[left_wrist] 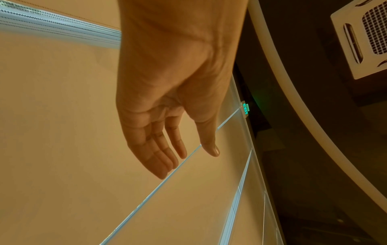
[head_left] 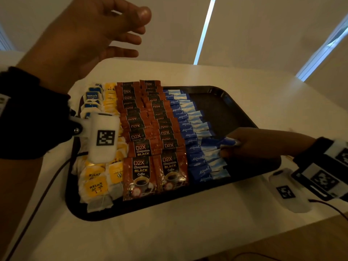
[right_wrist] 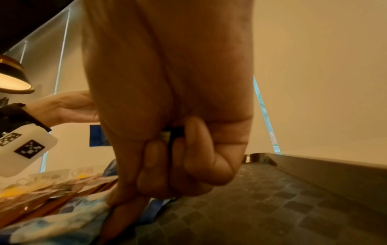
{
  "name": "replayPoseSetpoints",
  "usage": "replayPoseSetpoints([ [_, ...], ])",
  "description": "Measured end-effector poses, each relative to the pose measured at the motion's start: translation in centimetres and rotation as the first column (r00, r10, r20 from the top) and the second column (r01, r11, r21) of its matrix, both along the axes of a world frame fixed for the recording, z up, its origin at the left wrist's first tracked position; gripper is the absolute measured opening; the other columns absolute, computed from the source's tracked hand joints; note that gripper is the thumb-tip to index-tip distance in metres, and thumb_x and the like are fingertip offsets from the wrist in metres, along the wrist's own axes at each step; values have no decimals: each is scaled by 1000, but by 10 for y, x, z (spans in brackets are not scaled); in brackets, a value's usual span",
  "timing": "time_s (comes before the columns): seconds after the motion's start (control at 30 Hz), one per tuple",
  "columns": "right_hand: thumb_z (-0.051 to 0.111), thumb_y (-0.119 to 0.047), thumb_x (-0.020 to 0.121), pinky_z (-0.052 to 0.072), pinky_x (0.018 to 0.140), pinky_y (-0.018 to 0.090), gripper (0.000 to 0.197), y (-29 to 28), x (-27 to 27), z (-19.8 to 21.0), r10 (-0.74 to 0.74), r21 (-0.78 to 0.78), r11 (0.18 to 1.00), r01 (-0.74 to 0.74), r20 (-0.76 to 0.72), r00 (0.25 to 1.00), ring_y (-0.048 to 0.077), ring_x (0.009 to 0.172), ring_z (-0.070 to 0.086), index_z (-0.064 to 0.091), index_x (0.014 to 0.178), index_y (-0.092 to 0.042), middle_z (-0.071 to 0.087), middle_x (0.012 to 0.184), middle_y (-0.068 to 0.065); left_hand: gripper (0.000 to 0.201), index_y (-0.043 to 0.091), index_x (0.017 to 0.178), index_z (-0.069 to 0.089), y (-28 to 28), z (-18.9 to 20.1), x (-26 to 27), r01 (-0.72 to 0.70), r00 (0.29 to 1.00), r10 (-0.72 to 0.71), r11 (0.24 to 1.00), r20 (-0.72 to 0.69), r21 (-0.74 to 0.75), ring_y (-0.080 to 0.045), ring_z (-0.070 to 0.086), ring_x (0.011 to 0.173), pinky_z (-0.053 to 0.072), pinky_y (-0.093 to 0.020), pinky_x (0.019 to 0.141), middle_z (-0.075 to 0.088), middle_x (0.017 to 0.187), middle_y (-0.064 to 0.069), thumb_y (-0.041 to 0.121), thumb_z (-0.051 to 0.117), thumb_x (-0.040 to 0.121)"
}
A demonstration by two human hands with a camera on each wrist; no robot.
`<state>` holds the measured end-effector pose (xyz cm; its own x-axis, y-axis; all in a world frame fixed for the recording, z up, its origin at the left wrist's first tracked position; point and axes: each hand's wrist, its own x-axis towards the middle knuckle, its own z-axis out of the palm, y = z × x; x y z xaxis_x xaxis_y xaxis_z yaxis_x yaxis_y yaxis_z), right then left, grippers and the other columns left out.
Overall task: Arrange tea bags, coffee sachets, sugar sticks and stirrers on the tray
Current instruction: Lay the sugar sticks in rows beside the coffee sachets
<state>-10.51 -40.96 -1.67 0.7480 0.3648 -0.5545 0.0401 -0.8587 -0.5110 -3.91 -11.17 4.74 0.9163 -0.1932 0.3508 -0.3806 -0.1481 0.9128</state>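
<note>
A black tray [head_left: 222,110] lies on a white table. Tea bags [head_left: 96,185] with yellow and blue tags fill its left side. Two columns of brown D2X coffee sachets [head_left: 145,132] run down the middle. To their right runs a column of blue Equal sugar sticks [head_left: 195,159]. My right hand [head_left: 227,146] reaches in from the right and pinches one blue sugar stick [head_left: 228,141] at the edge of that column. The right wrist view shows the right hand [right_wrist: 125,203] with its other fingers curled, low over the tray floor [right_wrist: 272,207]. My left hand [head_left: 137,32] hovers high above the tray's far left corner, fingers relaxed, and in the left wrist view this hand [left_wrist: 188,162] is empty. No stirrers show.
The tray's right third is bare black surface with a raised rim [right_wrist: 314,164]. White table [head_left: 169,238] surrounds the tray. A white marker block [head_left: 103,136] hangs from my left wrist over the tea bags, another [head_left: 286,193] lies by my right wrist. A lamp [right_wrist: 12,81] hangs at left.
</note>
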Motion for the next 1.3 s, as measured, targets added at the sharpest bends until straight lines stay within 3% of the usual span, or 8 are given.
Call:
replayPoseSetpoints([
  [0.23,43,-29,95,47,77,13,15,5,-8,1,32,-81,996,-32,6,999,9,95,61,57,99,-24,63,105,-5,46,18,109,59,-3,-1,-4,-7,1000,7,999,-25,39,-4,65,91,54,-17,72,64,103,4,47,61,74],
  [0.33,42,-18,96,42,72,11,15,3,-6,8,-22,-93,995,32,111,994,6,83,55,51,86,-25,57,90,-8,43,20,104,61,-3,0,-4,10,999,-7,997,-47,80,-5,65,90,55,-17,70,65,102,4,48,61,72],
  [0.4,42,-9,95,42,63,13,24,4,-5,17,-96,19,995,94,167,981,6,68,54,49,76,-22,55,74,-6,39,20,100,63,-4,0,-4,19,998,-13,993,-55,113,-7,66,90,56,-19,72,67,100,3,47,63,71],
  [0.5,34,-24,95,34,43,11,31,12,-3,35,-100,222,972,71,122,988,3,42,41,50,73,-10,47,49,-9,45,17,101,67,-9,2,-7,79,995,-65,974,-71,211,-8,68,86,58,-21,72,70,94,3,46,63,67],
  [0.67,36,-37,98,28,40,19,37,49,7,45,-7,561,828,3,6,1000,10,44,30,54,74,-15,38,54,2,45,24,106,68,-22,1,-19,304,952,-284,842,-112,446,-14,70,82,58,-28,76,72,93,1,46,64,67],
  [0.9,35,-37,95,24,36,17,42,94,43,54,-9,726,686,-56,85,996,10,35,31,60,79,-8,41,46,2,23,5,90,72,-2,13,-14,259,964,-236,938,-125,229,-12,65,58,53,-20,55,71,73,-13,19,69,71],
  [1.13,30,-51,92,19,32,15,50,118,68,63,15,706,706,-62,73,997,6,31,27,66,79,-19,45,51,4,10,5,83,72,12,17,-9,148,988,-135,969,-76,200,-14,66,59,54,-19,55,71,70,-12,9,70,74],
  [1.3,29,-57,85,40,40,21,64,124,74,53,51,738,674,-32,-3,999,15,40,50,61,92,-2,54,53,7,19,4,92,71,9,16,-7,162,985,-145,968,-99,193,-16,66,58,54,-21,58,69,71,-20,10,70,74],
])
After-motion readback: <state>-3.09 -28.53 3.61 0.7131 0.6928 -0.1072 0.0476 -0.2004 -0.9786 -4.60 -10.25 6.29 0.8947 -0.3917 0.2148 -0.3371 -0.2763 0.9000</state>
